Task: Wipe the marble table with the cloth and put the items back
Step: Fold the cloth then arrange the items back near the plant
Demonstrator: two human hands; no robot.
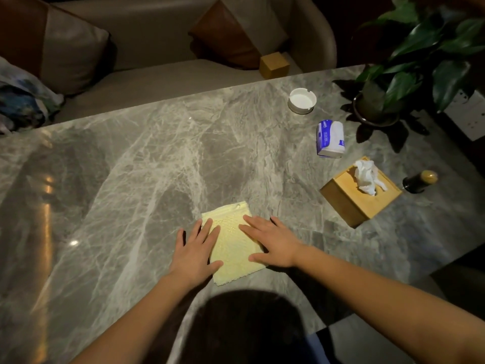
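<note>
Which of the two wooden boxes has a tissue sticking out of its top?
The wooden box on the table, right of the cloth. The smaller wooden box on the sofa seat shows no tissue.

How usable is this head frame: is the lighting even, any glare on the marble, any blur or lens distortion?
Head view: dim and uneven; the yellow cloth and both hands, left hand and right hand, are lit best, the sofa and plant fall into shadow. Glare streaks the marble table at left. Wide-angle bowing curves the far table edge. Slightly soft overall, no strong motion blur.
</note>
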